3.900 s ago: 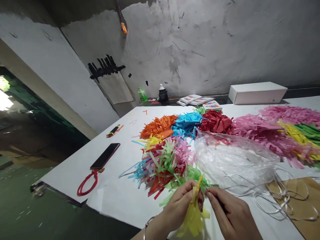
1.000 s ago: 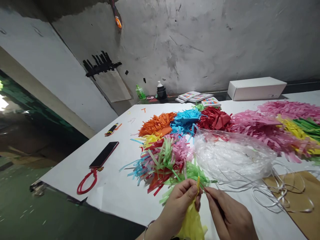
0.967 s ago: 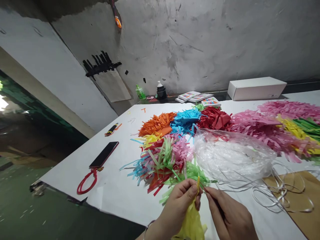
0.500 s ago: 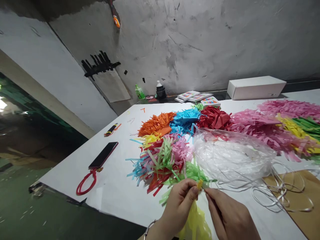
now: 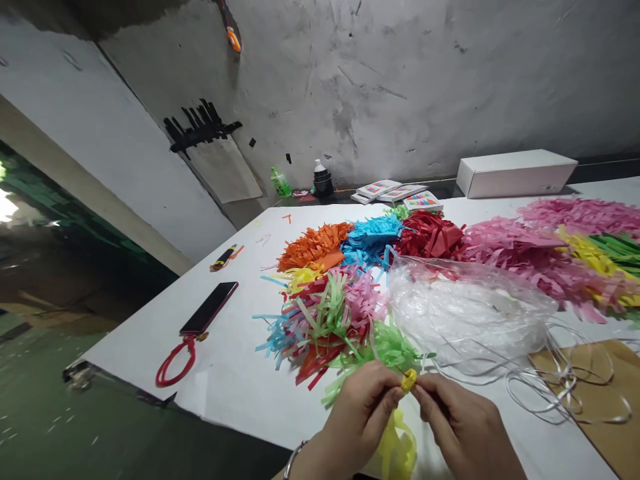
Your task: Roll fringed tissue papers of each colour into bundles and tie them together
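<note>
Both my hands meet at the near edge of the white table (image 5: 235, 380). My left hand (image 5: 360, 417) is closed, pinching the rolled top of a yellow paper tassel (image 5: 409, 381). Its yellow fringe (image 5: 397, 450) hangs down between my wrists. My right hand (image 5: 457, 427) is closed too, thumb and forefinger pinching the same rolled yellow top from the right. Just beyond my fingers lies a green fringed tassel (image 5: 387, 347) and a mixed pile of coloured tassels (image 5: 325, 317).
A clear plastic bag (image 5: 465, 313) with white ribbon (image 5: 560, 380) spilling out lies to the right over brown cardboard (image 5: 600, 393). Orange (image 5: 313, 247), blue, red and pink tassel heaps sit behind. A phone (image 5: 210, 317) with a red strap lies left. A white box (image 5: 515, 172) stands at the back.
The upright yellow strip tip has been rolled down into a small knob between my fingertips. The fringe has dropped lower between my wrists. My right hand has closed in onto the top.
</note>
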The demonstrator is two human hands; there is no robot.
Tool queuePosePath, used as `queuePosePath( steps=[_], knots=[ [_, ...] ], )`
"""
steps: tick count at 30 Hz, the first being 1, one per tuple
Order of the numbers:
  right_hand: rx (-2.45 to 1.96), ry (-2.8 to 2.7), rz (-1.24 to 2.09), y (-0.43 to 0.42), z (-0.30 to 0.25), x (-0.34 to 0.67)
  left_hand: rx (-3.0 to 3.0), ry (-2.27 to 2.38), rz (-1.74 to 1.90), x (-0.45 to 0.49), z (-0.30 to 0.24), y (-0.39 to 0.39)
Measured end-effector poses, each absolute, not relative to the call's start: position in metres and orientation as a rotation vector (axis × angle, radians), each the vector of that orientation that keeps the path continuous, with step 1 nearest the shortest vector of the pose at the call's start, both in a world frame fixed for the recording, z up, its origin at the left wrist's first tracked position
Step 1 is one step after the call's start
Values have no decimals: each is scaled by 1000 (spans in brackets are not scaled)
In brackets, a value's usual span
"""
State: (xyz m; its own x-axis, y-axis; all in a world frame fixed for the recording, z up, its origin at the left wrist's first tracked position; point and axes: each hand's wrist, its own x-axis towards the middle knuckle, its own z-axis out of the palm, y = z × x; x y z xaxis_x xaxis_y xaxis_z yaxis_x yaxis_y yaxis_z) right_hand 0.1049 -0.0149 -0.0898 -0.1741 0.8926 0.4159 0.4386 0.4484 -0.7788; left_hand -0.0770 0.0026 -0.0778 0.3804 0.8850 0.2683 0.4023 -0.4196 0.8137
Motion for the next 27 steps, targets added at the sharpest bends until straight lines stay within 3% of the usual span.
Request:
queuePosePath(
  steps=[9, 16, 20, 24, 27],
  knots=[
    [-1193, -1288, 1323, -19, -84, 94, 2202, 963, 1006, -76, -85, 3],
    [-1249, -1421, 1058, -5, -98, 97, 2422, 1069, 999, -71, -97, 8],
    [-1187, -1151, 875, 7, -106, 112, 2448, 1053, 990, -62, -116, 11],
    [-1058, -809, 984, 25, -97, 134, 2552, 861, 917, -59, -136, 14],
    [-982, -721, 1141, 34, -95, 141, 2444, 813, 1007, -76, -119, 24]
  ],
)
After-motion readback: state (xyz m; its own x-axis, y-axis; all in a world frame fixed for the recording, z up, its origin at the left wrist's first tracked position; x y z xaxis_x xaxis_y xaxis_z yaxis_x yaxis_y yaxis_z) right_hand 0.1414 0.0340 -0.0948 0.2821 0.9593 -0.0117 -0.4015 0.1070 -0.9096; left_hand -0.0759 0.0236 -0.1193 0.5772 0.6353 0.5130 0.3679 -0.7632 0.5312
